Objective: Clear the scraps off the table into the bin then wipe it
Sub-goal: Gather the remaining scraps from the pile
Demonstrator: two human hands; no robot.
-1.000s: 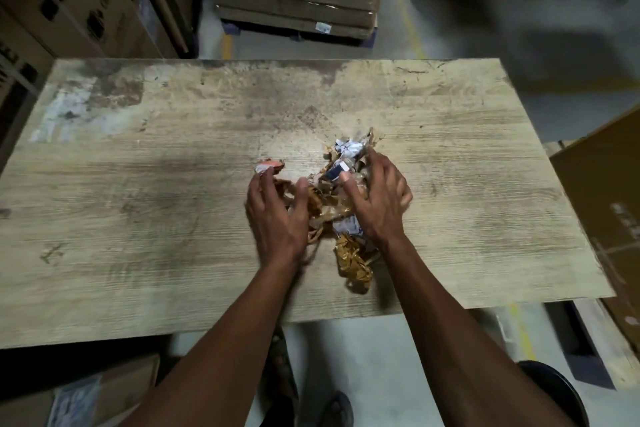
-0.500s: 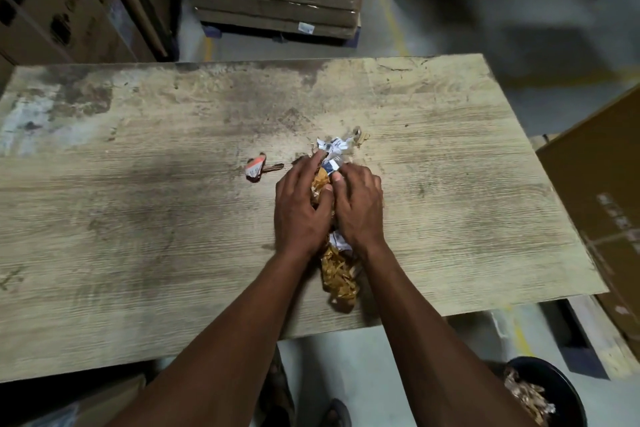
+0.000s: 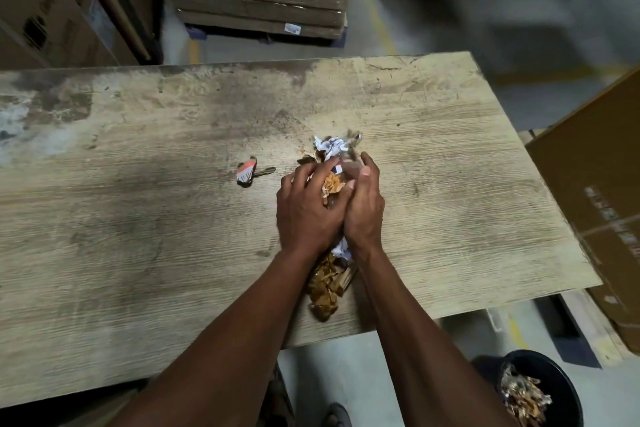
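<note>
**Loose wrappers gathered between two hands, one scrap left out**

The likeliest slip from here is spillage. The crumpled bundle of brown, gold and white paper and foil scraps (image 3: 329, 184) is light and springy, and much of it sticks out of the grasp: white printed paper pokes out beyond the fingertips, and a long tail of brown-gold wrappers (image 3: 325, 288) trails back under the wrists toward the near edge of the worn pale wood-grain table (image 3: 138, 236). If the bundle is lifted as it is, that tail may drop onto the floor before it reaches the round black bin (image 3: 540, 392), which stands on the floor off the table's near right corner and already holds similar scraps. A second risk is oversight: a small orange-and-white torn scrap (image 3: 246, 173) lies on its own just left of the hands, apart from the bundle, and would be left behind by a single lift.

The left hand (image 3: 304, 208) and the right hand (image 3: 363, 208) are pressed together side by side around the bundle, fingers curled over it, near the middle of the table and somewhat toward its right edge. Whether the bundle still rests on the tabletop or is just off it is hard to tell, since the hands are slightly blurred.
</note>
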